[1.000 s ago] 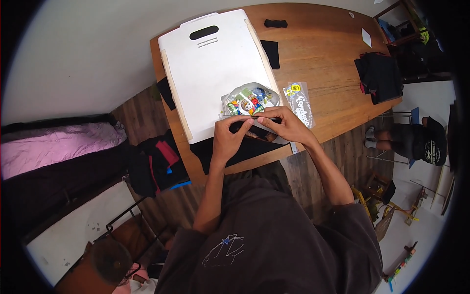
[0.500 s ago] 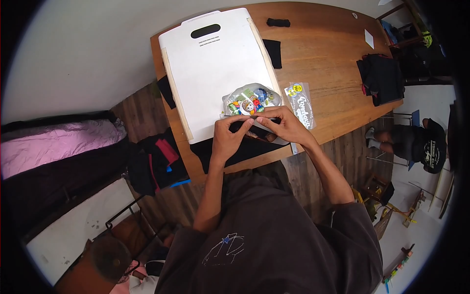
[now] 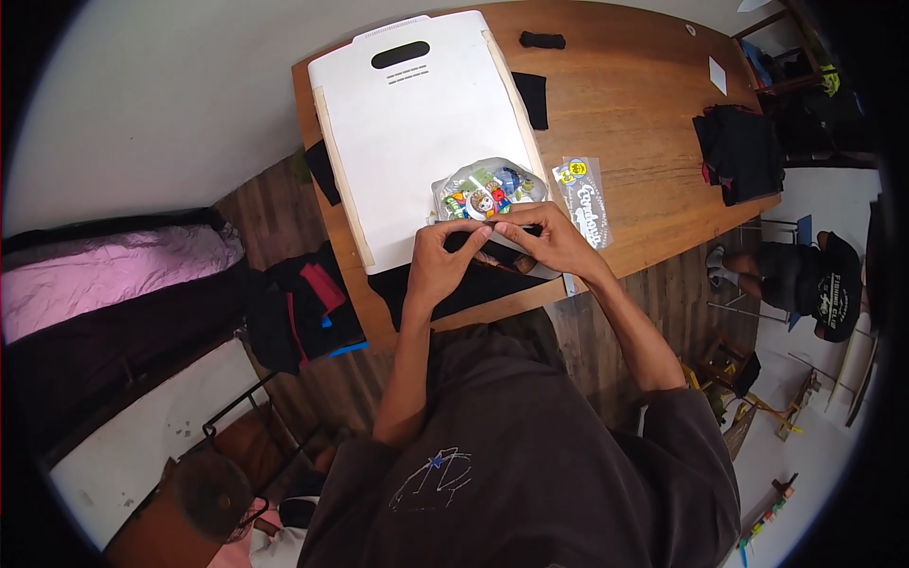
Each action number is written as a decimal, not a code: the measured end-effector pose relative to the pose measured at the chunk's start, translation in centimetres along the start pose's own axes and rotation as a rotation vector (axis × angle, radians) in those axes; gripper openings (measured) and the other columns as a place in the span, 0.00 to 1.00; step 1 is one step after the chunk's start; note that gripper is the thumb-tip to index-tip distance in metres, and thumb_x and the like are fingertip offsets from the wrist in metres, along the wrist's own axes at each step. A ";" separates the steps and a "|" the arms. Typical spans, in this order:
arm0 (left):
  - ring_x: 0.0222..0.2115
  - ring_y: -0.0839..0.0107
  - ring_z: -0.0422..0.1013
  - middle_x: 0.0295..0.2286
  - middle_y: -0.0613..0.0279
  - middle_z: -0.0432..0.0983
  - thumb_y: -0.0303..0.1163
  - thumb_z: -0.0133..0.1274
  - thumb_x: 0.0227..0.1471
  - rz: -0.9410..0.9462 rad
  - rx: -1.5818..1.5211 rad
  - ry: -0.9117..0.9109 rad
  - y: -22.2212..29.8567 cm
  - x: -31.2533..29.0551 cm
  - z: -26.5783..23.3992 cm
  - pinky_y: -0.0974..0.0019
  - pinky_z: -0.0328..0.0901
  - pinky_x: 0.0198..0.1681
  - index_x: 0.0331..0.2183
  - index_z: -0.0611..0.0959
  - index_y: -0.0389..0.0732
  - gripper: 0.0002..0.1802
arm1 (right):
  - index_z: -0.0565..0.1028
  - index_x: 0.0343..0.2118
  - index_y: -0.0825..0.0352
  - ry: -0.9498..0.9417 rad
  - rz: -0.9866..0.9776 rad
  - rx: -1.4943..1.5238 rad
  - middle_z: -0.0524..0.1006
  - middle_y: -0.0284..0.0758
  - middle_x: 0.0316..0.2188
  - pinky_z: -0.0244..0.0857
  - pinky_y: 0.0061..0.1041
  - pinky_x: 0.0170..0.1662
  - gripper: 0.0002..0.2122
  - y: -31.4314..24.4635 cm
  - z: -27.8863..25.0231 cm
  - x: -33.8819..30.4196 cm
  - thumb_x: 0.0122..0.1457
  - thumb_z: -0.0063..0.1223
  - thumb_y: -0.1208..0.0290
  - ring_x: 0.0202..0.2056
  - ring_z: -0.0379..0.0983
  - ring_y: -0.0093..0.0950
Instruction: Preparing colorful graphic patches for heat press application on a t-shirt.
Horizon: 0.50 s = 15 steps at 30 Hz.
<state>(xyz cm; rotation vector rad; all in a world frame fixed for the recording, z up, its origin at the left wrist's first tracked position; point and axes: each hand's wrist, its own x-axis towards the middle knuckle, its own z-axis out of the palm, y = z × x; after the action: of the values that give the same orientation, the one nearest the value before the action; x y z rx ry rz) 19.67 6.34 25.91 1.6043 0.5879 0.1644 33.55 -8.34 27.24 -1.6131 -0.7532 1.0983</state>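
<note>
A clear plastic bag, with colourful cartoon figures showing on it or through it, is between my hands at the near right corner of a white board. My left hand pinches the bag's near edge between thumb and fingers. Right beside it, my right hand pinches the same edge, and the two thumb tips almost meet. Something dark shows beneath my fingers; its kind is not clear. The board, which has an oval handle slot, lies over black cloth on the wooden table.
A printed clear plastic piece lies right of the board. A small black bundle, a white card and folded dark clothes rest farther along the table. A person sits at the far right.
Almost nothing differs. The view has shifted slightly, while both hands keep their pinch on the bag's edge.
</note>
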 end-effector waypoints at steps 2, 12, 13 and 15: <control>0.28 0.78 0.75 0.26 0.59 0.83 0.34 0.60 0.54 0.011 -0.013 -0.009 -0.2 0.0 0.1 0.71 0.68 0.35 0.34 0.86 0.32 0.13 | 0.80 0.45 0.69 0.002 -0.028 -0.039 0.82 0.38 0.35 0.69 0.18 0.18 0.13 0.6 -0.1 0.0 0.63 0.55 0.66 0.20 0.75 0.20; 0.30 0.80 0.73 0.27 0.62 0.82 0.34 0.60 0.56 0.004 -0.033 -0.067 -0.3 0.4 -0.1 0.73 0.67 0.37 0.34 0.86 0.32 0.13 | 0.80 0.43 0.70 0.035 -0.129 -0.152 0.82 0.40 0.32 0.68 0.19 0.19 0.12 0.8 -0.2 0.2 0.62 0.57 0.67 0.19 0.75 0.20; 0.30 0.80 0.73 0.27 0.62 0.82 0.34 0.59 0.56 0.007 -0.037 -0.069 -0.6 0.4 -0.1 0.73 0.67 0.37 0.34 0.86 0.32 0.13 | 0.80 0.43 0.70 0.033 -0.130 -0.152 0.82 0.40 0.32 0.68 0.19 0.19 0.12 0.5 -0.2 0.1 0.62 0.57 0.67 0.19 0.75 0.20; 0.30 0.80 0.73 0.27 0.62 0.82 0.34 0.59 0.56 0.010 -0.040 -0.068 -0.8 0.3 -0.2 0.73 0.67 0.37 0.34 0.86 0.32 0.13 | 0.81 0.43 0.67 -0.008 0.059 -0.155 0.82 0.41 0.32 0.69 0.26 0.37 0.12 -0.3 -0.4 0.1 0.61 0.57 0.66 0.33 0.76 0.24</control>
<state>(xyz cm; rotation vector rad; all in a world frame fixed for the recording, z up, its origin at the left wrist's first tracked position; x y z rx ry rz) 19.64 6.69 25.12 1.5679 0.5211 0.1273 33.91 -8.34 27.54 -1.7714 -0.8175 1.1117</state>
